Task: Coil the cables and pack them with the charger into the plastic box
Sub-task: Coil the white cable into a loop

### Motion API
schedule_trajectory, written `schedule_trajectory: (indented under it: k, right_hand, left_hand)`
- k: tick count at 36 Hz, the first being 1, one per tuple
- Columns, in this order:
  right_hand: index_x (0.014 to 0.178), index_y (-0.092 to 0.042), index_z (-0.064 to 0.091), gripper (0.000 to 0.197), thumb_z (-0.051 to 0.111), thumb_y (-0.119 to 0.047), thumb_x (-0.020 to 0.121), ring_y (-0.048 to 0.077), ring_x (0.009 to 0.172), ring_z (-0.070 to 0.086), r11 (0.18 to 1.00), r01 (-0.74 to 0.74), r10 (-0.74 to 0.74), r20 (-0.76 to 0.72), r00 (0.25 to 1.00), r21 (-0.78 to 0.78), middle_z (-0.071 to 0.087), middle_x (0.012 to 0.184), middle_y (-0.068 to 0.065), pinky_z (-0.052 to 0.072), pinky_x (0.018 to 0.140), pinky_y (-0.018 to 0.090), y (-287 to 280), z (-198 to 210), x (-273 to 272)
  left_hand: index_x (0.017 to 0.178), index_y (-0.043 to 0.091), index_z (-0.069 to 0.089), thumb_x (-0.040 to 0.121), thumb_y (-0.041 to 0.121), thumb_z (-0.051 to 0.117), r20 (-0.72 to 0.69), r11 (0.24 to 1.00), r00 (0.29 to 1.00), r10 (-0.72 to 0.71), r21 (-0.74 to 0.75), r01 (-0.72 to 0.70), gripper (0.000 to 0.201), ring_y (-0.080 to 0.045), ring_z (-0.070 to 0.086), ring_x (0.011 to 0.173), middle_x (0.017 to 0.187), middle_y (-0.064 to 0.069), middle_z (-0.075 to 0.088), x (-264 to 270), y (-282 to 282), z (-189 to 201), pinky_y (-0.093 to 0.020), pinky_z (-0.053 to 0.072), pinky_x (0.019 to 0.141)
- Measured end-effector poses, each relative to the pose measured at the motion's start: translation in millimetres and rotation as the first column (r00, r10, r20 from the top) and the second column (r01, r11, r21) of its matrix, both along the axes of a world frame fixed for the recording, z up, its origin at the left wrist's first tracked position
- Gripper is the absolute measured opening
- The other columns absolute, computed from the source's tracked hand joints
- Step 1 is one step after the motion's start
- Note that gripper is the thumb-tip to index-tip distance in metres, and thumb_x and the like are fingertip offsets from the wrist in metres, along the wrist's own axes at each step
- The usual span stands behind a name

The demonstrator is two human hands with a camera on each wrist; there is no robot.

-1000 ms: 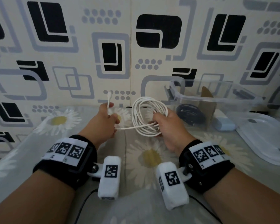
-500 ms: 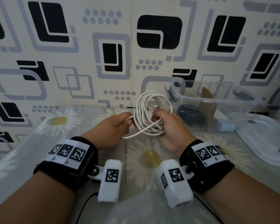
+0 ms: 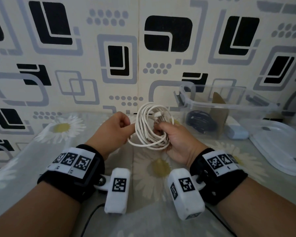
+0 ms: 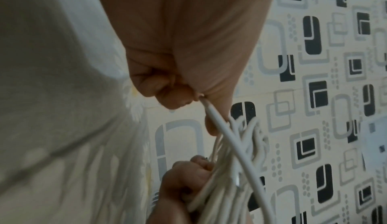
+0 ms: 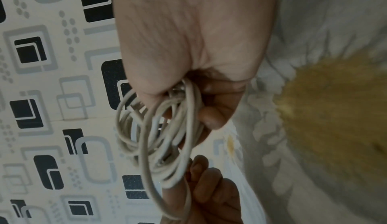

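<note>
From the head view we see the white cable point(image 3: 151, 127) held as a coil between both hands above the daisy-print bench point(image 3: 159, 168). Our right hand point(image 3: 176, 139) has its fingers curled around the coil's 3 o'clock side, and our left hand point(image 3: 109, 132) pinches one strand at 9 o'clock. The coil stands nearly upright, its long axis running from 12 to 6 o'clock, with a white plug point(image 3: 156, 115) lying across the top loops.

Only this view shows the clear plastic box point(image 3: 229, 103) at 2 o'clock of the coil, with a black coiled cable point(image 3: 201, 121) and a cardboard divider point(image 3: 219, 113) inside. A pale blue charger point(image 3: 236, 132) appears beyond the divider; whether it sits in the box or beside it, we cannot tell. The lid point(image 3: 280, 147) lies flat at 3 o'clock.

The left wrist view adds the pinch itself: thumb and fingers point(image 4: 173, 93) closed tight on a single taut strand point(image 4: 230, 138) running toward 5 o'clock. The right wrist view shows the loops point(image 5: 159, 136) bunched inside our closed fist point(image 5: 194, 61).
</note>
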State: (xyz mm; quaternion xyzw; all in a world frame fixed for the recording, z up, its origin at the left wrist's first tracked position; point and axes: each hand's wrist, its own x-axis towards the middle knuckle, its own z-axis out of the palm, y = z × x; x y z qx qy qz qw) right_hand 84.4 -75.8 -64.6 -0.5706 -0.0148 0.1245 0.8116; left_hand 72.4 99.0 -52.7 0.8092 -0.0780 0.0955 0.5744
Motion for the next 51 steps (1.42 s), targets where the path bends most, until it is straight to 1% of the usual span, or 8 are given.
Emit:
schedule_trajectory:
  k: [8, 15, 21, 27, 35, 38, 41, 51]
  right_hand:
    - [0.092, -0.008, 0.060, 0.006, 0.056, -0.006, 0.090, 0.024, 0.069, 0.052, 0.994, 0.071, -0.073, 0.029, 0.997, 0.078, 0.051, 0.076, 0.012, 0.045, 0.066, 0.035, -2, 3, 3]
    - [0.117, -0.005, 0.057, 0.040, 0.064, -0.015, 0.079, 0.029, 0.083, 0.050, 0.993, -0.011, 0.014, -0.022, 1.000, 0.113, 0.046, 0.103, 0.022, 0.045, 0.074, 0.038, -4, 0, 3]
    - [0.133, 0.008, 0.043, 0.067, 0.069, -0.022, 0.079, 0.031, 0.089, 0.045, 0.970, -0.107, 0.119, -0.044, 0.992, 0.218, 0.033, 0.113, 0.023, 0.046, 0.076, 0.037, 1, 5, -3]
    - [0.130, 0.010, 0.045, 0.061, 0.066, -0.019, 0.081, 0.035, 0.098, 0.045, 0.961, -0.149, 0.154, -0.002, 0.988, 0.233, 0.035, 0.115, 0.027, 0.042, 0.090, 0.043, -2, 10, -9]
    - [0.120, 0.006, 0.059, 0.038, 0.061, -0.015, 0.088, 0.032, 0.090, 0.059, 0.972, -0.227, 0.229, -0.029, 0.973, 0.068, 0.059, 0.104, 0.023, 0.054, 0.076, 0.040, -2, 3, -12]
    - [0.106, -0.001, 0.064, 0.025, 0.060, -0.021, 0.092, 0.025, 0.065, 0.062, 0.977, -0.207, 0.205, -0.027, 0.978, -0.045, 0.063, 0.081, 0.015, 0.052, 0.049, 0.030, -1, 2, -13]
    - [0.094, -0.006, 0.064, 0.017, 0.058, -0.021, 0.093, 0.021, 0.052, 0.059, 0.984, -0.159, 0.160, 0.005, 0.987, -0.080, 0.059, 0.069, 0.011, 0.046, 0.039, 0.025, -1, 2, -12]
    - [0.079, -0.004, 0.059, 0.022, 0.055, -0.019, 0.096, 0.019, 0.048, 0.056, 0.998, -0.030, 0.034, 0.084, 0.996, -0.049, 0.054, 0.064, 0.009, 0.046, 0.038, 0.025, -1, 3, -7]
  left_hand:
    - [0.071, 0.008, 0.058, 0.083, 0.036, 0.067, -0.065, 0.975, 0.997, -0.036, -0.223, 0.021, 0.031, -0.008, 0.040, 0.043, 0.060, -0.002, 0.059, -4, -6, 2, -0.020, 0.036, 0.046]
    - [0.086, 0.010, 0.073, 0.096, 0.031, 0.055, 0.039, 0.994, 0.999, -0.013, -0.108, 0.018, 0.030, -0.006, 0.048, 0.051, 0.059, 0.007, 0.059, -6, -7, 3, -0.017, 0.045, 0.054]
    - [0.086, 0.016, 0.073, 0.097, 0.032, 0.053, 0.016, 0.992, 0.992, -0.126, -0.019, 0.126, 0.028, -0.019, 0.047, 0.064, 0.075, -0.027, 0.057, -9, -7, 3, -0.031, 0.044, 0.066]
    - [0.094, 0.017, 0.074, 0.098, 0.030, 0.053, 0.046, 0.991, 0.990, -0.133, 0.010, 0.133, 0.025, -0.023, 0.052, 0.071, 0.092, -0.027, 0.065, -9, -6, 5, -0.037, 0.048, 0.072]
    - [0.098, 0.007, 0.073, 0.092, 0.011, 0.061, 0.025, 0.979, 0.991, -0.131, -0.153, 0.133, 0.013, -0.025, 0.066, 0.075, 0.085, -0.012, 0.074, -15, -11, 9, -0.034, 0.057, 0.072]
    - [0.094, -0.004, 0.059, 0.089, 0.004, 0.063, -0.054, 0.965, 0.995, -0.080, -0.254, 0.064, 0.009, -0.027, 0.052, 0.065, 0.073, -0.018, 0.063, -10, -8, 4, -0.034, 0.046, 0.058]
    - [0.095, -0.012, 0.058, 0.090, 0.011, 0.065, -0.121, 0.955, 0.991, -0.059, -0.297, 0.020, 0.024, -0.030, 0.046, 0.072, 0.079, -0.023, 0.059, -3, -5, 0, -0.043, 0.040, 0.070]
    - [0.106, 0.008, 0.062, 0.091, 0.006, 0.057, -0.160, 0.779, 0.950, -0.268, -0.616, 0.116, 0.016, -0.018, 0.066, 0.081, 0.089, -0.007, 0.070, -1, -3, 7, -0.029, 0.055, 0.082]
